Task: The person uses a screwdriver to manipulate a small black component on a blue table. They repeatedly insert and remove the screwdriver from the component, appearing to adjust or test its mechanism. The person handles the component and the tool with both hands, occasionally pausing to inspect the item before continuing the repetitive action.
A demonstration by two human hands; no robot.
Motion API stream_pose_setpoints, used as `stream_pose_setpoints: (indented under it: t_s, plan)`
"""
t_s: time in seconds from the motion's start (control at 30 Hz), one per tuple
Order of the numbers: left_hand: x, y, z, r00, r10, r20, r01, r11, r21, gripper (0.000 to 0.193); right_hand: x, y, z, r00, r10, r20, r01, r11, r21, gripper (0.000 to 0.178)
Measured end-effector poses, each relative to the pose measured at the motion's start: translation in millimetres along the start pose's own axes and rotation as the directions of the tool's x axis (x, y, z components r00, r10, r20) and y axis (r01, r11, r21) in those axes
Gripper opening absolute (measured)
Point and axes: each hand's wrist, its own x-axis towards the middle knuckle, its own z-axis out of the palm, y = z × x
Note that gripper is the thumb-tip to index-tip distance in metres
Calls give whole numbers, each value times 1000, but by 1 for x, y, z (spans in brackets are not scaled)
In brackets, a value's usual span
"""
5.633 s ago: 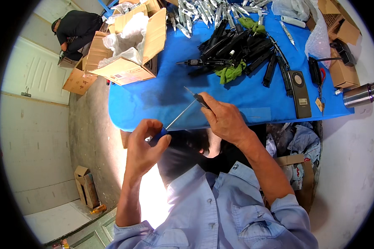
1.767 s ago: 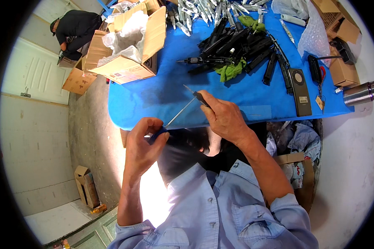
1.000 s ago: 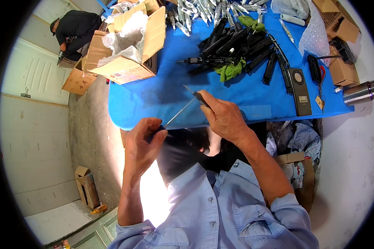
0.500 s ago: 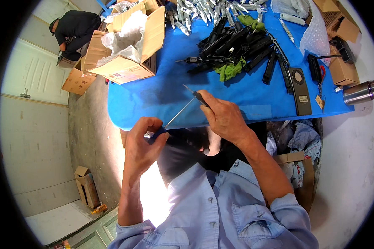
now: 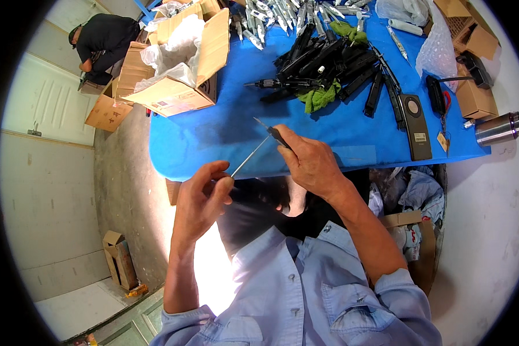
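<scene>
Over the near edge of the blue-covered table point(image 5: 190, 153), my left hand point(image 5: 199, 199) has its thumb and fingers closed around the handle end of a screwdriver point(image 5: 251, 157). Its handle is mostly hidden by the hand; the thin metal shaft slants up to the right. In my right hand point(image 5: 316, 167) is a small dark part with a thin pointed metal end point(image 5: 263, 123), pinched between thumb and forefinger. The shaft's tip meets this part, though the exact contact is too small to make out.
Slim black tools point(image 5: 375, 92) lie heaped with green cloths point(image 5: 320, 97); silver ones point(image 5: 282, 14) lie behind. An open carton point(image 5: 173, 98) stands at left. A dark flat device point(image 5: 416, 130) and a steel flask point(image 5: 499, 129) are at right. Another person point(image 5: 109, 43) sits far left.
My left hand's fingers have shifted and rolled around the screwdriver, so its blue handle, visible before, is now hidden. My right hand and the dark part have stayed nearly still.
</scene>
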Motion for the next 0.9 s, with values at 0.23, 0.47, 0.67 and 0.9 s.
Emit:
stream_pose_setpoints:
  t_s: [0.23,0.47,0.67,0.9]
  plan:
    - [2,-16,1,944,326,-55,-300,914,274,33,1,-3,-3,998,28,48,-27,1000,-14,38]
    - [2,-13,0,978,198,-65,-183,966,183,27,1,-4,-4,998,36,49,-36,999,4,38]
    - [2,-6,0,988,150,-24,-145,977,154,27,1,-3,-2,999,22,42,-21,1000,-7,38]
    - [0,-11,3,949,298,-99,-262,926,273,32,0,-1,-1,1000,7,24,-7,1000,-3,39]
